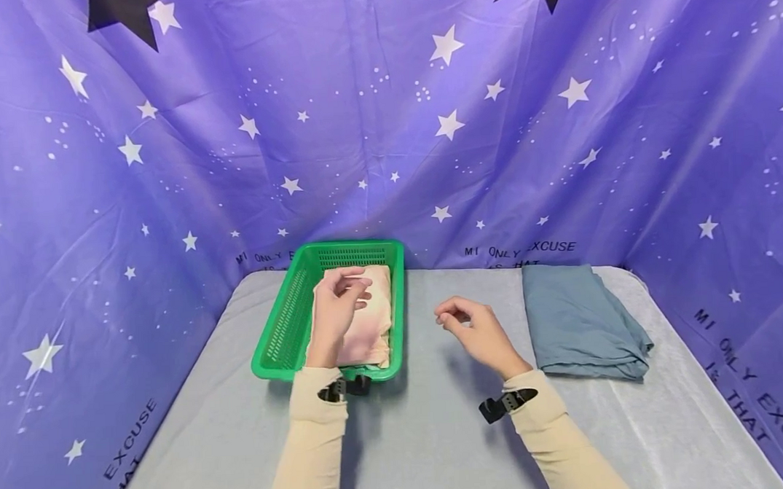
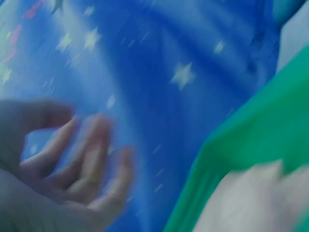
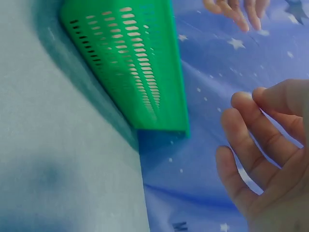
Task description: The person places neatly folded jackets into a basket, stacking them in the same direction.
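Note:
A green plastic basket (image 1: 400,302) with slotted walls stands left of centre on the table. Folded pale pink cloth (image 1: 372,325) lies inside it along the right side. Over this cloth hovers my left hand (image 1: 335,305), its fingers loosely bent and holding nothing; the left wrist view shows gaps between the fingers (image 2: 91,164). My right hand (image 1: 481,335) is in the air between the basket and a folded blue-grey cloth (image 1: 581,324), also holding nothing. In the right wrist view its fingers (image 3: 246,145) are gently curved, with the basket's slotted side (image 3: 125,63) beyond.
A light grey cloth covers the table (image 1: 433,447). Purple curtain fabric (image 1: 373,128) with white stars hangs behind the table and along both sides, close to its edges. Each wrist carries a black strap (image 1: 508,403) with a small device.

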A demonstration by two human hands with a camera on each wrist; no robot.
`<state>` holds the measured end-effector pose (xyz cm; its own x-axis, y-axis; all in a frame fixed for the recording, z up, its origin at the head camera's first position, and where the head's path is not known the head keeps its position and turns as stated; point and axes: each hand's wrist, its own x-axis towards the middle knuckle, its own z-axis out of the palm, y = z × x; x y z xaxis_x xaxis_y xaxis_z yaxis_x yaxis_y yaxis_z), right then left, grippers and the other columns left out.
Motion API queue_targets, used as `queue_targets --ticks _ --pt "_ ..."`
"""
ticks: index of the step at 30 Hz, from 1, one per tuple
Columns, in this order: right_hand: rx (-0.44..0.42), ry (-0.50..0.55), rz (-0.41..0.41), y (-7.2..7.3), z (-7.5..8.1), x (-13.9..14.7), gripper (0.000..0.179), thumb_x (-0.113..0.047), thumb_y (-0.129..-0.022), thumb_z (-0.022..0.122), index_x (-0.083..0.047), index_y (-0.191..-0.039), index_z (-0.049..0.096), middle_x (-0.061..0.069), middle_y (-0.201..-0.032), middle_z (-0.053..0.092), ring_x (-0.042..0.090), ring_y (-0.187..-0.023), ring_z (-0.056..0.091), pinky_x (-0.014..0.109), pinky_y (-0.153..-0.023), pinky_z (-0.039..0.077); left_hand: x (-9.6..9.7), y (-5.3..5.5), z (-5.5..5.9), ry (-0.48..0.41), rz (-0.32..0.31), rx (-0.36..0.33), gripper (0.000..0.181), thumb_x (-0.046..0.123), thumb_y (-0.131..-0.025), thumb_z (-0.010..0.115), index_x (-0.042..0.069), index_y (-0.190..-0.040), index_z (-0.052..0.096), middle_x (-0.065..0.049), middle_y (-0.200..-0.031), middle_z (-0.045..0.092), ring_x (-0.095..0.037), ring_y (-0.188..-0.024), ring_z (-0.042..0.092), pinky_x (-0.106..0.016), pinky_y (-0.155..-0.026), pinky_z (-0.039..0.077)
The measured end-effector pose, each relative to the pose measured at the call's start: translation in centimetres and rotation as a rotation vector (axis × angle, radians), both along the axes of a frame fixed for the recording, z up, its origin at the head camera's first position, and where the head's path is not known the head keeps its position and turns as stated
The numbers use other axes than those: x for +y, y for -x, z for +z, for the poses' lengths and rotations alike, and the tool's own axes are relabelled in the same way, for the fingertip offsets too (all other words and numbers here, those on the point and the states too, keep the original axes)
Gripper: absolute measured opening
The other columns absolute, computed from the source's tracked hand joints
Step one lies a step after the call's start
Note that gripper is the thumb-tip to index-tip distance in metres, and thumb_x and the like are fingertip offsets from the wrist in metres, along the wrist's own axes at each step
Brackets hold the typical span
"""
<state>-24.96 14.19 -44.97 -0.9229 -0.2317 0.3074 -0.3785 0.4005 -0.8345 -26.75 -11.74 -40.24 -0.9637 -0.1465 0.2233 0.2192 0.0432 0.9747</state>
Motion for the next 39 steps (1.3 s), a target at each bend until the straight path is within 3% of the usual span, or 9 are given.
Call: queue_targets --ticks 3,6,12,16,20,23,29,34,39 --pt "-0.017 0.063 -0.029 -0.3 0.0 1.1 0.013 -0.014 -0.102 0.062 -0.013 -0.107 0.074 0.007 -0.098 0.076 0.019 -0.088 0.072 0.025 -0.076 0.057 2.7 -0.6 -1.1 -0.144 0.049 0.100 0.024 -0.005 -0.094 0.060 -0.002 -0.117 0.066 -0.017 -0.090 0.073 -0.014 -0.070 0.069 -0.027 -0.069 0.061" --pt "-0.002 0.121 -0.060 -0.4 -0.2 2.2 0.013 -0.013 -0.102 0.063 -0.007 -0.107 0.074 0.014 -0.098 0.076 0.019 -0.087 0.072 0.023 -0.077 0.058 5.2 -1.2 -2.2 -0.259 0.052 0.146 0.027 -0.006 -0.094 0.058 0.002 -0.118 0.064 -0.008 -0.085 0.070 -0.011 -0.069 0.067 -0.025 -0.068 0.059" --pt "0.022 0.231 -0.145 -0.7 -0.7 5.4 0.017 -0.008 -0.102 0.061 0.005 -0.107 0.070 0.025 -0.097 0.073 0.014 -0.081 0.072 0.020 -0.075 0.058 8.6 -1.9 -3.7 -0.315 -0.013 0.148 0.030 -0.005 -0.094 0.057 0.006 -0.121 0.063 0.001 -0.084 0.068 -0.009 -0.067 0.066 -0.025 -0.067 0.060" --pt "-0.015 0.305 -0.248 -1.5 -0.8 7.8 0.021 -0.007 -0.103 0.061 0.011 -0.111 0.066 0.010 -0.092 0.074 0.007 -0.079 0.071 0.018 -0.076 0.059 10.1 -1.7 -4.0 -0.385 -0.072 0.088 0.029 -0.005 -0.095 0.056 0.006 -0.121 0.062 0.001 -0.082 0.069 -0.013 -0.065 0.066 -0.027 -0.069 0.060" --pt "-0.068 0.398 -0.385 -1.9 -0.9 10.3 0.022 -0.004 -0.101 0.061 0.015 -0.114 0.062 -0.010 -0.085 0.072 0.002 -0.076 0.069 0.015 -0.075 0.058 12.0 -1.4 -4.4 -0.411 -0.099 0.017 0.029 -0.005 -0.094 0.056 -0.003 -0.123 0.059 0.001 -0.081 0.070 -0.014 -0.065 0.066 -0.029 -0.069 0.061" --pt "-0.093 0.472 -0.501 -2.0 -1.0 12.1 0.018 0.001 -0.099 0.062 0.013 -0.111 0.062 -0.014 -0.080 0.069 0.001 -0.072 0.067 0.012 -0.072 0.056 13.8 -1.1 -5.0 -0.423 -0.118 -0.039 0.030 -0.005 -0.094 0.057 -0.007 -0.124 0.059 -0.001 -0.083 0.071 -0.014 -0.068 0.066 -0.030 -0.069 0.061" --pt "-0.112 0.528 -0.686 -2.2 -1.3 15.1 0.009 0.003 -0.095 0.064 0.000 -0.102 0.068 -0.014 -0.074 0.064 -0.002 -0.066 0.063 0.008 -0.067 0.051 17.0 -0.9 -6.7 -0.439 -0.139 -0.159 0.021 0.001 -0.091 0.063 0.004 -0.112 0.067 -0.005 -0.088 0.073 -0.013 -0.073 0.066 -0.028 -0.067 0.060" --pt "-0.112 0.398 -0.797 -2.7 -2.0 17.2 0.009 -0.005 -0.096 0.064 -0.009 -0.103 0.069 -0.024 -0.077 0.060 -0.005 -0.070 0.055 0.007 -0.064 0.044 19.6 -1.0 -8.0 -0.444 -0.142 -0.258 0.016 0.007 -0.089 0.070 0.008 -0.106 0.069 -0.007 -0.092 0.075 -0.013 -0.073 0.067 -0.030 -0.069 0.060" --pt "-0.103 0.219 -0.882 -3.2 -2.4 19.1 0.011 -0.013 -0.096 0.065 -0.013 -0.107 0.068 -0.032 -0.079 0.054 -0.008 -0.074 0.051 0.008 -0.064 0.040 22.3 -1.7 -8.9 -0.448 -0.139 -0.328 0.020 0.008 -0.089 0.070 0.002 -0.108 0.069 -0.012 -0.096 0.075 -0.015 -0.077 0.068 -0.040 -0.077 0.062"
